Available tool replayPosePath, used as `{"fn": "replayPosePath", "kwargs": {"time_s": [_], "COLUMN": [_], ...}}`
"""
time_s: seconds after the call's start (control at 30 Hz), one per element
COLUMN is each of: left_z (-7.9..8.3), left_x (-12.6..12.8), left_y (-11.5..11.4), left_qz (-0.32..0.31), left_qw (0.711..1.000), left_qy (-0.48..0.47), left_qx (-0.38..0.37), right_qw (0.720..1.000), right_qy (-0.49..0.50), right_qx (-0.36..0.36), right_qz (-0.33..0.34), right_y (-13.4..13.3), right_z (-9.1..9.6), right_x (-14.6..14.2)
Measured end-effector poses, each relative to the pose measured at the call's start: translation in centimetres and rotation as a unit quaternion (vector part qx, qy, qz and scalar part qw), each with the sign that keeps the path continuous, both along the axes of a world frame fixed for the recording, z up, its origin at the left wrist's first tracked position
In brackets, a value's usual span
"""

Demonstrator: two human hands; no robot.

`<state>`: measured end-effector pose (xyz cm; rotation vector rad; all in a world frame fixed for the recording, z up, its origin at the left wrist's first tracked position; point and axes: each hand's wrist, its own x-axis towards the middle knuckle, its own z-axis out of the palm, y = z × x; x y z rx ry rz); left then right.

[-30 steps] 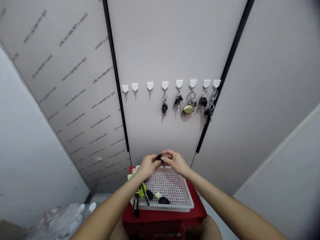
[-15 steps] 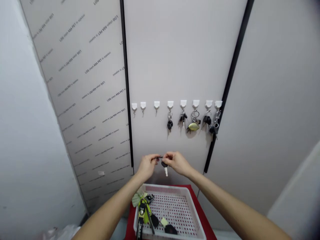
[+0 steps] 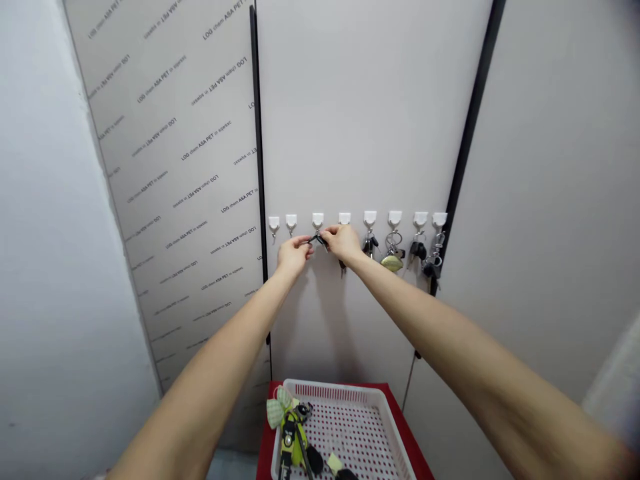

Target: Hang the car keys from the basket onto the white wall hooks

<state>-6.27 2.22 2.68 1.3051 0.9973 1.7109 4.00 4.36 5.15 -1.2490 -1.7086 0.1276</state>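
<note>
The left hand [image 3: 294, 255] and right hand [image 3: 343, 243] together pinch a black key [image 3: 320, 239] just below the third white adhesive hook [image 3: 318, 220]. Lower down, a white plastic tray [image 3: 330, 388] on a red stool [image 3: 264, 433] holds a lime-green keychain [image 3: 293, 433].

Small black key [image 3: 320, 239], lying sideways

Black key [image 3: 320, 239]; white basket [image 3: 330, 388], red-dotted floor; red stand [image 3: 405, 433].
</note>
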Motion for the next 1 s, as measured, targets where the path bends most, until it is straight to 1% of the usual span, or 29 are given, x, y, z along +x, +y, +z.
{"fn": "replayPosePath", "kwargs": {"time_s": [0.1,0.17,0.27,0.33,0.4,0.5,0.57,0.6,0.63,0.7,0.77,0.8,0.87,0.93,1.0], "left_z": [0.5,0.3,-0.6,-1.3,-2.2,-4.3,-6.5,-7.9,-9.3,-12.4,-15.3,-16.6,-18.8,-20.5,-21.5], "left_x": [0.2,0.2,0.0,-0.1,-0.2,-0.2,0.0,0.1,0.2,0.5,0.6,0.6,0.6,0.6,0.6], "left_y": [1.4,2.2,2.9,2.8,2.2,0.6,-0.8,-1.6,-2.4,-4.1,-5.8,-6.5,-7.6,-8.2,-8.5], "left_qz": [0.030,0.050,0.068,0.069,0.066,0.048,0.023,0.003,-0.021,-0.070,-0.108,-0.121,-0.141,-0.154,-0.158], "left_qw": [0.999,0.997,0.992,0.990,0.989,0.983,0.974,0.967,0.958,0.932,0.894,0.874,0.840,0.821,0.809], "left_qy": [0.031,0.062,0.098,0.109,0.119,0.165,0.221,0.251,0.280,0.347,0.423,0.458,0.510,0.539,0.557], "left_qx": [-0.005,-0.018,-0.045,-0.057,-0.065,-0.059,-0.053,-0.054,-0.058,-0.075,-0.099,-0.110,-0.119,-0.112,-0.103], "right_qw": [0.997,0.994,0.988,0.983,0.979,0.975,0.973,0.973,0.972,0.961,0.932,0.918,0.890,0.871,0.860], "right_qy": [-0.050,-0.079,-0.127,-0.161,-0.190,-0.212,-0.216,-0.218,-0.228,-0.267,-0.310,-0.323,-0.339,-0.340,-0.334], "right_qx": [0.016,0.016,0.006,0.000,0.005,0.050,0.074,0.070,0.050,-0.035,-0.143,-0.187,-0.252,-0.281,-0.290], "right_qz": [-0.058,-0.078,-0.093,-0.090,-0.074,-0.050,-0.039,-0.027,-0.004,0.063,0.123,0.136,0.170,0.216,0.254], "right_y": [0.6,0.8,0.8,0.5,-0.1,-1.2,-2.2,-2.8,-3.6,-5.4,-7.6,-8.8,-10.8,-12.2,-12.7], "right_z": [0.8,1.0,1.0,0.9,0.5,-0.9,-3.1,-4.6,-6.5,-11.0,-16.0,-18.4,-22.4,-25.1,-26.6], "right_x": [-0.4,-0.6,-0.7,-0.7,-0.4,0.4,1.1,1.5,1.9,2.6,3.3,3.7,4.2,4.4,4.5]}}
